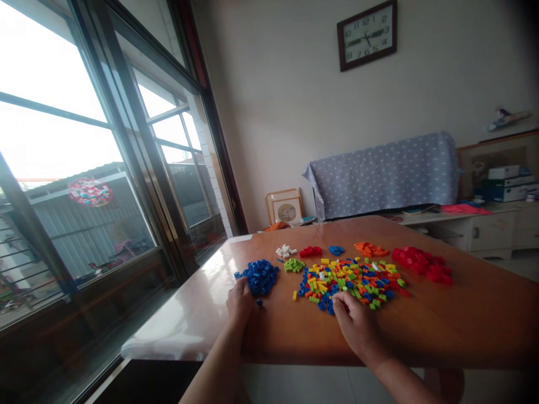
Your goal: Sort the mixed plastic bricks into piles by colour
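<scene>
Right now, from where I stand, a person's two bare hands are over the table (471, 303), both nearer its near edge than its far one. The left hand (239, 303) is at the left side of a heap of blue pieces (263, 276), toward the table's left edge; its fingertips are partly lost against the heap, so I cannot tell whether they are apart or clamped on a piece. One dark bead (259, 303) lies alone just beside this hand, on the heap's near side.

The right hand (352, 315) is at the near side of the mixed pile (356, 279), which spreads across the middle of the table in yellow, green, orange, blue and red. Its fingers curl inward, thumb toward forefinger, but I cannot tell whether the tips meet or hold anything. A yellow brick (295, 295) lies between the blue heap and the mixed pile, apart from both.

Beyond these, toward the far edge, sit smaller groups: white pieces (286, 251), green bricks (293, 265) just nearer, a red cluster (310, 251), a little blue cluster (336, 250) and orange pieces (370, 249). A larger red heap (421, 264) lies toward the right edge. Behind the table stands something draped in a dotted cloth (383, 177), and a clock (367, 35) hangs on the wall.
</scene>
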Motion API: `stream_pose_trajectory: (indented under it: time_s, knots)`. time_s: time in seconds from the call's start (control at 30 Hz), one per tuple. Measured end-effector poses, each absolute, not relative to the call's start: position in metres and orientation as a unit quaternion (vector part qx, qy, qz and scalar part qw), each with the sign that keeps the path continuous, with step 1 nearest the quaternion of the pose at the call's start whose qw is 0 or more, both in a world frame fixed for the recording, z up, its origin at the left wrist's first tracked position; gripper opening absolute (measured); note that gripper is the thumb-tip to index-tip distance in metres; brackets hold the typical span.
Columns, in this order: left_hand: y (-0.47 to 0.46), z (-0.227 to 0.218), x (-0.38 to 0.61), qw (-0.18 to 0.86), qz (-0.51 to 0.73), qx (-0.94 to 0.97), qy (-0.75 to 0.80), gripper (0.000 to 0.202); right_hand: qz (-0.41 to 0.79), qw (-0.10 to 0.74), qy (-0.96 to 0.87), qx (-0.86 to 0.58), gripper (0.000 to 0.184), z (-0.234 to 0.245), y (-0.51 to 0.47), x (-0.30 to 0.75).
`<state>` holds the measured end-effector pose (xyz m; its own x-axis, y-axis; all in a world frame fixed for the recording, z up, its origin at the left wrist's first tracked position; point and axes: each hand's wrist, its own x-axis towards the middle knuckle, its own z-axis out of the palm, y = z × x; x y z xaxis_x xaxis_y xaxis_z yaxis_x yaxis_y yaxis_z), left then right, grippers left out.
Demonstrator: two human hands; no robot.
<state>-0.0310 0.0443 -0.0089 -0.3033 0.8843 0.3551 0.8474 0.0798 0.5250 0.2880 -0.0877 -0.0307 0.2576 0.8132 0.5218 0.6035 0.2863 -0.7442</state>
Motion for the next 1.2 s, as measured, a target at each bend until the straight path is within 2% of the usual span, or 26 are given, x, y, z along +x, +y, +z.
stream_pose_trajectory:
  time_s: [0.1, 0.27, 0.33, 0.47, 0.63, 0.73, 0.9, 1.2]
  knots:
    - [0.041, -0.009, -0.023, 0.006, 0.315, 0.632, 0.708, 0.048, 0.098, 0.528, -0.602, -0.590, 0.030, -0.029, -0.088, 0.287]
    - [0.036, -0.011, -0.008, -0.068, 0.252, 0.683, 0.682, 0.073, 0.097, 0.530, -0.602, -0.589, 0.031, -0.027, -0.089, 0.287]
    - [0.032, -0.008, -0.003, -0.097, 0.247, 0.689, 0.674, 0.069, 0.099, 0.529, -0.603, -0.590, 0.031, -0.028, -0.088, 0.288]
    - [0.017, 0.008, 0.007, -0.126, 0.281, 0.703, 0.641, 0.046, 0.100, 0.528, -0.603, -0.590, 0.030, -0.029, -0.088, 0.287]
    - [-0.007, 0.019, 0.026, -0.071, 0.227, 0.825, 0.512, 0.032, 0.098, 0.522, -0.605, -0.593, 0.031, -0.028, -0.089, 0.286]
    - [-0.014, 0.020, 0.037, -0.048, 0.192, 0.852, 0.485, 0.030, 0.092, 0.518, -0.608, -0.595, 0.031, -0.027, -0.089, 0.286]
    - [-0.009, 0.024, 0.045, -0.074, 0.173, 0.833, 0.520, 0.025, 0.085, 0.516, -0.609, -0.596, 0.030, -0.025, -0.089, 0.286]
    - [-0.022, 0.023, 0.051, -0.034, 0.188, 0.861, 0.470, 0.032, 0.091, 0.521, -0.610, -0.591, 0.026, -0.024, -0.091, 0.286]
